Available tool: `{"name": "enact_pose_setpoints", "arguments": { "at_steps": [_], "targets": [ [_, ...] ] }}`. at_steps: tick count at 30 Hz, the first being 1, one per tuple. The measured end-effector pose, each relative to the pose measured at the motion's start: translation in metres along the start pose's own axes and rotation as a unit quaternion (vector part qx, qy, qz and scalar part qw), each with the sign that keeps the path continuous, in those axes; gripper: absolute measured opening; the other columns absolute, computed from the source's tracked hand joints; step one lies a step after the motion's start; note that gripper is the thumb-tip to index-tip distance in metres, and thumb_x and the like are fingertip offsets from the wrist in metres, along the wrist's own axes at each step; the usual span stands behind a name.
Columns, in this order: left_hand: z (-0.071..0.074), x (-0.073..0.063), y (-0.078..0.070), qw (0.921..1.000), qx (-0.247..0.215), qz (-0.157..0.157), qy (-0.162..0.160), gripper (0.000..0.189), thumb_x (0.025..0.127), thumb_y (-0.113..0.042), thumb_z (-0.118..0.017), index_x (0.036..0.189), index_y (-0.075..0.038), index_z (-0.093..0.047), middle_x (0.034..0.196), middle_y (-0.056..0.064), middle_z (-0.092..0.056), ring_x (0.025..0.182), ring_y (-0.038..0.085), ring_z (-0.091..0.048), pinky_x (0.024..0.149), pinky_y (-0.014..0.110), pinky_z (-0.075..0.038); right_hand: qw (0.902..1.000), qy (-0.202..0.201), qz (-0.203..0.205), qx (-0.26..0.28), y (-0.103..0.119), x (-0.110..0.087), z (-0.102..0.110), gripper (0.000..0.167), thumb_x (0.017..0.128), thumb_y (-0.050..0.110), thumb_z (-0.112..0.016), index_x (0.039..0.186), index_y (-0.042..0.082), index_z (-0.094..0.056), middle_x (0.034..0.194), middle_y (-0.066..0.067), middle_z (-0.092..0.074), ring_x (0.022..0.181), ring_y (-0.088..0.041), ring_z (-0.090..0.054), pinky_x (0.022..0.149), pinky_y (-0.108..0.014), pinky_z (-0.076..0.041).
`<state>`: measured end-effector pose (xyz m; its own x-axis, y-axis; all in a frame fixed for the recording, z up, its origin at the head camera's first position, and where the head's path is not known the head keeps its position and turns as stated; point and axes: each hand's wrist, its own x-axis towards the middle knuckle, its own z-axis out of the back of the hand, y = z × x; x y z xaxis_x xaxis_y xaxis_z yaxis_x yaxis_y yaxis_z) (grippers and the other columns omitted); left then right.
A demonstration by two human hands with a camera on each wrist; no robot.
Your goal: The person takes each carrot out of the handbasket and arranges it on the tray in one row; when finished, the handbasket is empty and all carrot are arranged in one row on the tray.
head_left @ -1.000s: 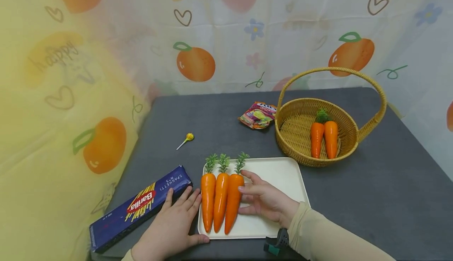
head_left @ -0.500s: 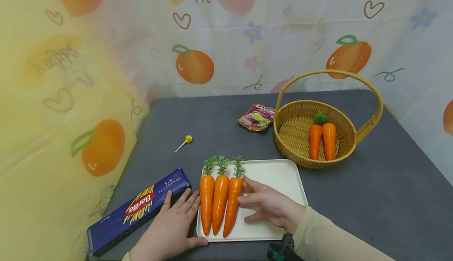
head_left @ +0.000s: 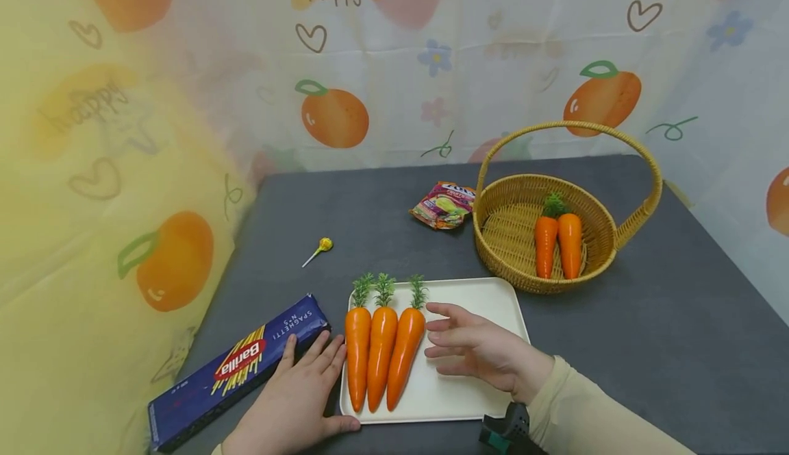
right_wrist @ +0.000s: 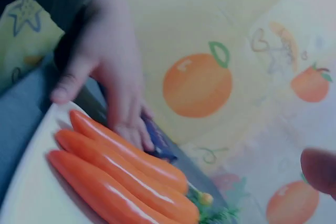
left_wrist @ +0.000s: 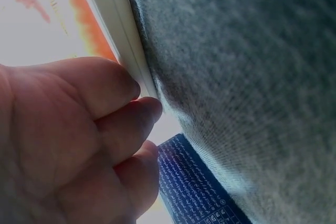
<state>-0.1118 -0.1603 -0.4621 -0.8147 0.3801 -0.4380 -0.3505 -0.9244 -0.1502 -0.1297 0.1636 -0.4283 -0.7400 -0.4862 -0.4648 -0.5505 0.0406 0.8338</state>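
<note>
Three orange carrots with green tops lie side by side on the left part of a cream tray (head_left: 456,397): a left carrot (head_left: 357,359), a middle carrot (head_left: 382,359) and a right carrot (head_left: 407,355). The right carrot leans, its leafy end farther right. My right hand (head_left: 490,352) hovers over the tray just right of it, fingers loosely bent, holding nothing. My left hand (head_left: 296,393) lies flat with fingers spread between the tray's left edge and a blue Barilla spaghetti box (head_left: 240,369). In the left wrist view its fingertips (left_wrist: 149,109) are right at the tray's side.
Two more carrots (head_left: 557,246) lie inside a wicker basket (head_left: 511,277) with a tall arched handle at the back right. Against the basket's left side is a candy bag (head_left: 442,207). A yellow lollipop (head_left: 323,246) lies on the grey table behind the spaghetti box.
My right hand has let go of the right carrot and drawn back to the right, leaving a gap. The left hand has stayed in place. The head view has shifted slightly.
</note>
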Motion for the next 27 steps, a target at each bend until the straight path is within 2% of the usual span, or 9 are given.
{"name": "enact_pose_setpoints", "arguments": {
  "at_steps": [3, 5, 9, 13, 16, 19, 21, 23, 27],
  "targets": [
    [0.0, 0.0, 0.0, 1.0, 0.001, 0.001, 0.002, 0.124, 0.077, -0.096, -0.068, 0.168, -0.014, -0.049, 0.177, 0.004, -0.042, 0.171, 0.038, -0.024, 0.126, 0.084, 0.006, 0.9997, 0.023, 0.003, 0.0, 0.011, -0.006, 0.011, 0.074, 0.11, 0.022, -0.062, 0.174, 0.006, -0.027, 0.168, -0.026, -0.044, 0.133, -0.035, -0.066, 0.117, -0.055, -0.054],
    [0.0, 0.0, 0.0, 1.0, 0.0, 0.001, 0.002, 0.124, 0.076, -0.096, -0.068, 0.168, -0.014, -0.049, 0.177, 0.004, -0.043, 0.171, 0.037, -0.024, 0.126, 0.084, 0.006, 0.9983, 0.052, 0.028, 0.0, 0.02, -0.011, 0.022, 0.069, 0.114, 0.027, -0.06, 0.172, 0.004, -0.03, 0.164, -0.023, -0.051, 0.132, -0.03, -0.069, 0.117, -0.05, -0.056],
    [-0.001, 0.0, 0.0, 1.0, 0.0, 0.0, 0.002, 0.124, 0.077, -0.096, -0.067, 0.168, -0.014, -0.049, 0.178, 0.004, -0.042, 0.171, 0.037, -0.024, 0.126, 0.084, 0.006, 0.9882, 0.095, 0.12, 0.013, 0.045, -0.028, 0.055, 0.057, 0.12, 0.033, -0.047, 0.168, 0.005, -0.035, 0.157, -0.015, -0.059, 0.137, -0.028, -0.068, 0.117, -0.044, -0.056],
    [0.0, 0.0, 0.001, 1.0, 0.002, -0.001, 0.002, 0.124, 0.077, -0.096, -0.067, 0.168, -0.013, -0.049, 0.178, 0.004, -0.042, 0.171, 0.037, -0.024, 0.127, 0.084, 0.006, 0.9734, 0.101, 0.193, 0.073, 0.074, -0.043, 0.098, 0.062, 0.121, 0.041, -0.033, 0.172, 0.008, -0.019, 0.164, -0.008, -0.052, 0.144, -0.028, -0.062, 0.119, -0.041, -0.054],
    [-0.001, 0.0, 0.001, 1.0, 0.001, -0.002, 0.0, 0.123, 0.077, -0.095, -0.068, 0.167, -0.013, -0.05, 0.177, 0.004, -0.043, 0.17, 0.036, -0.026, 0.127, 0.083, 0.005, 0.9721, 0.065, 0.19, 0.121, 0.094, -0.049, 0.129, 0.079, 0.119, 0.051, -0.034, 0.178, 0.015, 0.002, 0.183, -0.011, -0.02, 0.163, -0.033, -0.038, 0.119, -0.039, -0.054],
    [-0.001, 0.001, 0.001, 1.0, -0.001, -0.005, -0.002, 0.123, 0.077, -0.095, -0.068, 0.167, -0.013, -0.051, 0.176, 0.004, -0.045, 0.17, 0.036, -0.027, 0.127, 0.083, 0.006, 0.9761, -0.001, 0.156, 0.151, 0.108, -0.051, 0.157, 0.091, 0.115, 0.061, -0.038, 0.177, 0.024, 0.018, 0.186, -0.007, 0.017, 0.173, -0.035, -0.004, 0.133, -0.04, -0.038],
    [-0.001, 0.001, 0.002, 1.0, -0.002, -0.006, -0.002, 0.123, 0.077, -0.095, -0.068, 0.167, -0.013, -0.051, 0.176, 0.004, -0.044, 0.17, 0.036, -0.027, 0.127, 0.083, 0.006, 0.9762, -0.043, 0.13, 0.168, 0.111, -0.047, 0.172, 0.095, 0.113, 0.067, -0.037, 0.174, 0.027, 0.024, 0.184, -0.003, 0.027, 0.173, -0.035, 0.014, 0.139, -0.044, -0.02],
    [-0.001, 0.001, 0.002, 1.0, -0.001, -0.007, -0.002, 0.124, 0.077, -0.096, -0.067, 0.167, -0.013, -0.05, 0.177, 0.004, -0.043, 0.17, 0.036, -0.026, 0.127, 0.083, 0.006, 0.9751, -0.081, 0.103, 0.179, 0.111, -0.042, 0.184, 0.096, 0.112, 0.071, -0.033, 0.171, 0.029, 0.03, 0.182, -0.001, 0.032, 0.172, -0.035, 0.02, 0.14, -0.047, 0.0],
    [-0.001, 0.002, 0.003, 1.0, 0.0, -0.01, 0.0, 0.125, 0.077, -0.097, -0.066, 0.168, -0.013, -0.049, 0.178, 0.005, -0.041, 0.171, 0.037, -0.025, 0.127, 0.083, 0.006, 0.9713, -0.137, 0.056, 0.186, 0.108, -0.035, 0.196, 0.095, 0.111, 0.073, -0.025, 0.164, 0.027, 0.039, 0.177, 0.001, 0.04, 0.168, -0.032, 0.028, 0.139, -0.051, 0.009]
  ]
}}
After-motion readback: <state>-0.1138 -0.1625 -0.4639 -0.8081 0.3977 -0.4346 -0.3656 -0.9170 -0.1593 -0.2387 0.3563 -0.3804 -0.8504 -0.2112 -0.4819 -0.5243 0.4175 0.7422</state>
